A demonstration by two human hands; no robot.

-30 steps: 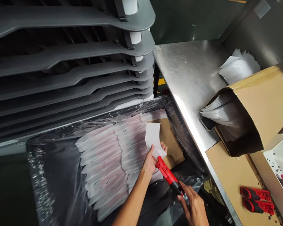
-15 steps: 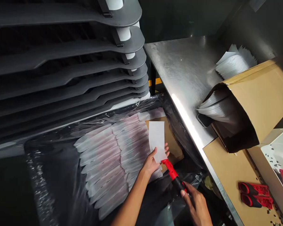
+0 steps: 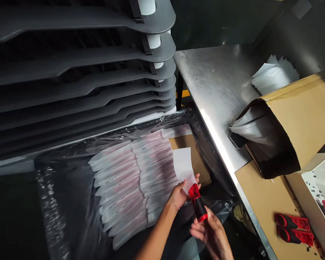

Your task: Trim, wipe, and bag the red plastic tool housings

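My left hand (image 3: 178, 195) is closed around the lower part of a thin white sleeve (image 3: 182, 162), which stands up flat above the fingers. Into its lower end goes a red-and-black tool handle (image 3: 198, 206); the red front part shows partly through the white material. My right hand (image 3: 209, 229) is at the handle's red butt end, fingers apart and slightly bent, with the thumb side touching it. Beside and below the left hand lie two overlapping rows of wrapped pieces (image 3: 121, 180), pinkish through their white sleeves, in a carton lined with black plastic (image 3: 70, 202).
Dark grey stacked trays (image 3: 83, 76) rise at the left. On the metal table (image 3: 213, 72) are a sleeve stack (image 3: 273, 74) and a cardboard box (image 3: 300, 115) of sleeves. Two red-and-black handles (image 3: 294, 227) lie on a cardboard sheet (image 3: 262, 195) near a white bin (image 3: 308, 169).
The handle has slid deeper into the sleeve and turned a little. My right hand has moved up-left to its butt end and its fingers have loosened. The sleeve's top has bent left.
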